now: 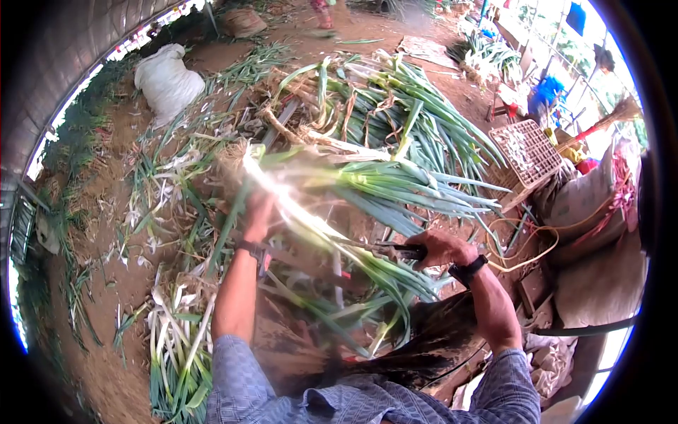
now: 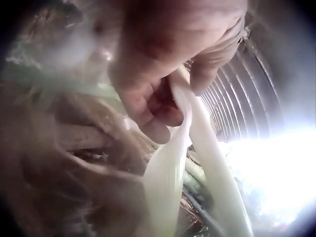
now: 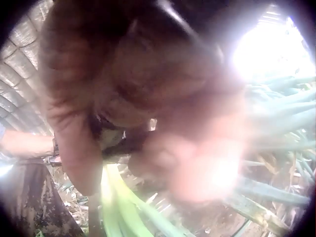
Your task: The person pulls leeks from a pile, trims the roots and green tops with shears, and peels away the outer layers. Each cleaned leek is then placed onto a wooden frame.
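Observation:
My left hand (image 1: 260, 212), blurred, grips the white lower stalk of a large green onion (image 1: 304, 219) in the head view. In the left wrist view, thumb and curled fingers (image 2: 157, 129) pinch a pale sheath (image 2: 168, 182) beside the white stalk (image 2: 212, 163). The onion slants down to the right, its green leaves spreading below my right hand (image 1: 446, 249). That hand grips a black-handled tool (image 1: 411, 251), like a knife, whose narrow end points left across the leaves. In the right wrist view, blurred fingers cover much of the handle.
Behind the hands lies a big pile of green onions (image 1: 424, 134). More bundled onions (image 1: 180, 353) lie at lower left. Trimmings litter the dirt floor (image 1: 106, 283). A plastic crate (image 1: 526, 152) and full sacks (image 1: 597, 233) stand at right; a white sack (image 1: 169, 81) sits back left.

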{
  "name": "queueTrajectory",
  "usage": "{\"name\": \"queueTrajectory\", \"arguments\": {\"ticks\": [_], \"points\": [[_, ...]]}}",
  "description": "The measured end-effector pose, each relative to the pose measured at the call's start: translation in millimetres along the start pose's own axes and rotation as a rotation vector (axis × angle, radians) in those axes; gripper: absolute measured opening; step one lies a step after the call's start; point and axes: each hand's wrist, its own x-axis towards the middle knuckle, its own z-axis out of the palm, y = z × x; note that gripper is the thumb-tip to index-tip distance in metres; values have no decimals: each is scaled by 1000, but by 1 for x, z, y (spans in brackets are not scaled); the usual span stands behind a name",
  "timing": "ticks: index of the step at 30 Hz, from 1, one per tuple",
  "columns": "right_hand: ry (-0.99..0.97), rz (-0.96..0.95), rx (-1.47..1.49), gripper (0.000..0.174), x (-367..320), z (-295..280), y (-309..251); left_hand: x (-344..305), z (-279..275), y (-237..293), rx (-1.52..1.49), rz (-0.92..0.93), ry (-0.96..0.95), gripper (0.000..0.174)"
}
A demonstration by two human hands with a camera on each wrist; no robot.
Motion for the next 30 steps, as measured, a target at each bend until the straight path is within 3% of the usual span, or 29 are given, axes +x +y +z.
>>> {"name": "queueTrajectory", "arguments": {"ticks": [4,6,9,16,17,23,26,30], "points": [[135,-164,228,54,7,6,3,-1,5,7,-100,1,-6,33],[154,-140,196,52,10,4,1,-1,1,8,-83,23,-75,34],[141,-130,148,51,8,3,-4,4,-9,5,112,-7,-48,32],[30,-20,2,48,3,4,2,-25,25,41,133,-45,58,29],[31,-7,-11,49,3,6,6,-10,10,20,155,-5,63,30],[129,14,-150,46,1,5,-2,-7,1,12,87,-83,42,29],[160,-4,-74,47,1,3,13,-4,3,6,125,-38,115,28],[105,63,-177,49,-13,-2,17,13,-11,-15,235,3,167,28]]}}
